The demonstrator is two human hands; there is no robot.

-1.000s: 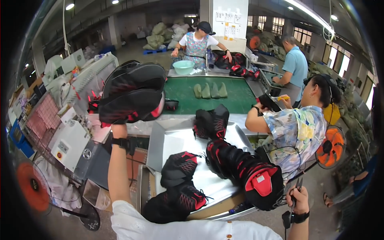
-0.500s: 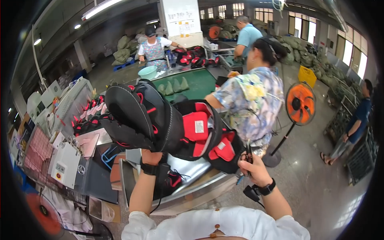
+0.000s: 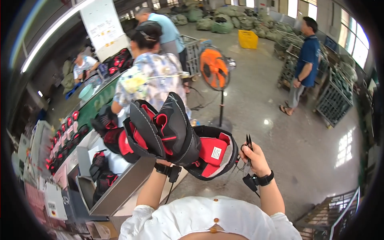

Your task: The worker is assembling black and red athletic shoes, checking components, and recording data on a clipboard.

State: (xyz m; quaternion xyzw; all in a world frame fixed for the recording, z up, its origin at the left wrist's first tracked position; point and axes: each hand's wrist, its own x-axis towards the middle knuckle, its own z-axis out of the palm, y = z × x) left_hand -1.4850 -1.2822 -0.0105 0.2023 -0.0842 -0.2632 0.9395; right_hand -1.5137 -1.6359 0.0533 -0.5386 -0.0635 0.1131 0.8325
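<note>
A bunch of black shoe uppers [image 3: 178,136] with red linings is raised in front of me. My left hand [image 3: 164,162] is closed on it from below, its fingers mostly hidden behind the uppers. One upper on the right side of the bunch turns its red inside and white label [image 3: 216,153] toward me. My right hand [image 3: 257,159] is closed around a small pair of dark scissors [image 3: 249,144], blades pointing up, just right of that upper's edge. Thin loose threads show between the scissors and the upper.
More black-and-red uppers [image 3: 105,176] lie in a metal-edged tray [image 3: 120,185] at left. A co-worker in a patterned shirt [image 3: 154,74] stands close ahead. An orange fan [image 3: 215,69] stands beyond the bunch. A person in dark blue [image 3: 308,60] stands near wheeled crates [image 3: 336,96] at right.
My view has swung right, away from the table. The uppers have moved with my left hand and hang turned differently. My right hand still holds the scissors, now a little apart from the bunch.
</note>
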